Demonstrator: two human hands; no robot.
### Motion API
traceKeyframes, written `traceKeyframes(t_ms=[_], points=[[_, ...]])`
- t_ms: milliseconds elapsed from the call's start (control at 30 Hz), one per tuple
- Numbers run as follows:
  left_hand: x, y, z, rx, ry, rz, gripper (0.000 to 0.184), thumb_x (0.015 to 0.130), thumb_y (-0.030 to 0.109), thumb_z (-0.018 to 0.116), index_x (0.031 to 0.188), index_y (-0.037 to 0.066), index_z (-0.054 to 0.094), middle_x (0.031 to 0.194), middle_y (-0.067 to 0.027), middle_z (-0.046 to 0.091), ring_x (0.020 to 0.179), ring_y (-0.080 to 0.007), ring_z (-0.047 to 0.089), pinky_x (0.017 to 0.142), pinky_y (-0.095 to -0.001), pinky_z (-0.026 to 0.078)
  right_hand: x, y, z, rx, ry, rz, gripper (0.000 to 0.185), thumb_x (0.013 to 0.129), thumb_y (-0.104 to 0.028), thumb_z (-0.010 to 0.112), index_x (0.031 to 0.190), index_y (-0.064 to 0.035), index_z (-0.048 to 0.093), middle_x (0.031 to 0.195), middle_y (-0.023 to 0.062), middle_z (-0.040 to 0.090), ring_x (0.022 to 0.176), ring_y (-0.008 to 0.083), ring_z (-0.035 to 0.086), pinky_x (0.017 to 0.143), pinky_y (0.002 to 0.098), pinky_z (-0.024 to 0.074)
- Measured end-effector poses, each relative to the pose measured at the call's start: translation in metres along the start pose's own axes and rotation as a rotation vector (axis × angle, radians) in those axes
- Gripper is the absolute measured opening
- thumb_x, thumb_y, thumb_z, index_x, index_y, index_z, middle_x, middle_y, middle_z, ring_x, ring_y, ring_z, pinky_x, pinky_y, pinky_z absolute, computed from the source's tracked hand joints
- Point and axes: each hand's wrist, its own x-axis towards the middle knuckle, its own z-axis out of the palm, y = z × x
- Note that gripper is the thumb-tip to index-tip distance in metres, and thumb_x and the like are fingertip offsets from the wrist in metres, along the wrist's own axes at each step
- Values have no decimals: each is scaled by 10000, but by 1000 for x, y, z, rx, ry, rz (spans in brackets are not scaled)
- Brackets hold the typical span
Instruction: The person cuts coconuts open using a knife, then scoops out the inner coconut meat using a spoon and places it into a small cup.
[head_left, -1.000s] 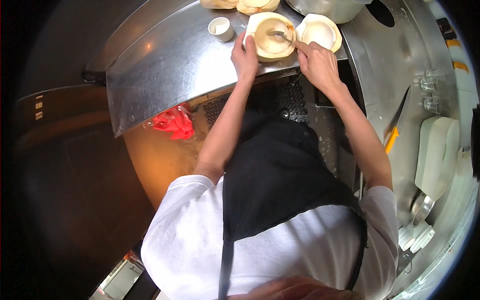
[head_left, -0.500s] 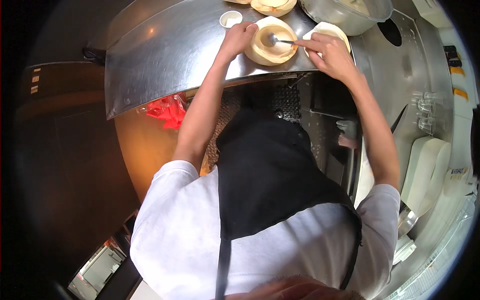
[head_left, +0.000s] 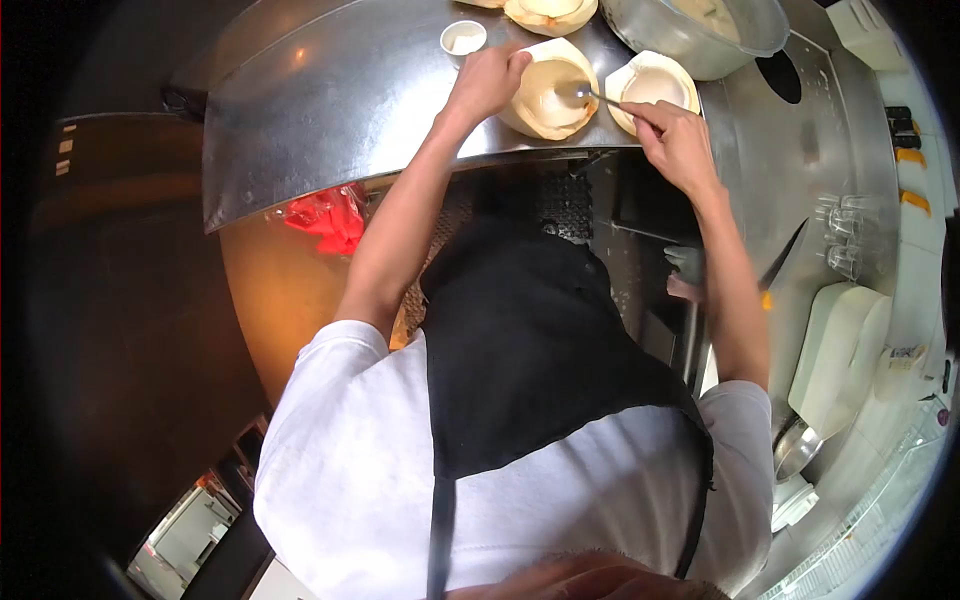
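Observation:
My left hand is closed on the left rim of a trimmed, opened young coconut, steadying it near the counter's front edge. In my right hand is a metal spoon, gripped by its handle. The spoon's head is at the right inner side of the coconut's opening. Pale flesh or a whitish filling lines the hollow; I cannot tell which. Another opened coconut stands just beyond my right hand, its inside pale too. A small white cup with something white in it stands behind my left hand.
Further opened coconuts stand at the back of the steel counter. At the back right is a large tub with pale contents. A knife, several clear glasses and a white container lie along the right side.
The spoon's head has moved from the middle of the coconut's hollow to its right side. My right hand has shifted down, uncovering more of the second coconut.

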Motion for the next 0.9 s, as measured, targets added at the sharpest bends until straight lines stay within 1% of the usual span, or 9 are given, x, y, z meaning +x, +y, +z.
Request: traceKeyframes(t_ms=[200,300,433,500,600,700,733,800,900], points=[[-6,16,6,57,45,90,296,956,253,512,1041,11,659,852,-267,671,846,-446,646,789,-529,497,-23,-11,17,-228,7,-13,288,821,-114,640,1101,-150,699,709,151,630,608,351,638,553,445,516],[-11,25,11,92,68,124,270,956,229,518,1023,1,645,823,-265,667,819,-442,648,765,-530,502,-20,-27,1,-323,-42,-10,305,822,-114,642,1123,-136,684,716,152,630,606,347,641,527,438,513],[-12,31,13,132,57,144,249,959,205,516,1008,-10,632,826,-260,668,816,-444,645,762,-522,507,-1,-40,-16,-541,-111,-148,247,809,-69,597,1049,-78,653,700,161,621,557,324,637,489,433,504],[-7,26,16,128,62,173,249,961,198,513,993,-19,632,817,-253,668,801,-451,642,753,-520,509,4,-56,-19,-628,-156,-203,184,795,-57,583,968,-14,628,698,165,634,565,298,663,481,395,522],[1,26,22,140,6,179,273,954,218,528,1080,-5,624,941,-267,666,904,-437,638,837,-497,499,8,-67,-15,-725,-237,-242,171,793,-57,587,921,53,615,701,178,654,595,290,691,483,364,540],[6,37,22,146,-92,25,254,936,205,537,1038,-16,609,947,-300,657,908,-424,661,770,-493,531,1,-69,-9,-717,-295,-201,163,799,-50,582,916,57,617,687,176,659,594,287,689,494,370,543],[4,35,28,120,-1,99,182,936,158,521,947,-11,587,857,-281,659,800,-460,650,671,-530,520,-1,-69,-8,-697,-281,-192,167,793,-53,590,915,57,618,682,182,659,595,296,688,507,380,547],[1,31,36,95,39,120,188,926,154,528,966,-18,591,890,-290,651,812,-458,647,690,-527,520,-9,-70,-7,-653,-257,-170,176,782,-58,604,913,59,620,671,195,658,598,316,686,532,401,555],[-3,26,48,67,170,175,194,916,142,535,989,-26,596,939,-303,634,838,-457,636,721,-523,517,-14,-79,-10,-536,-387,21,190,820,-75,580,981,8,637,694,225,644,648,388,665,581,467,537]])
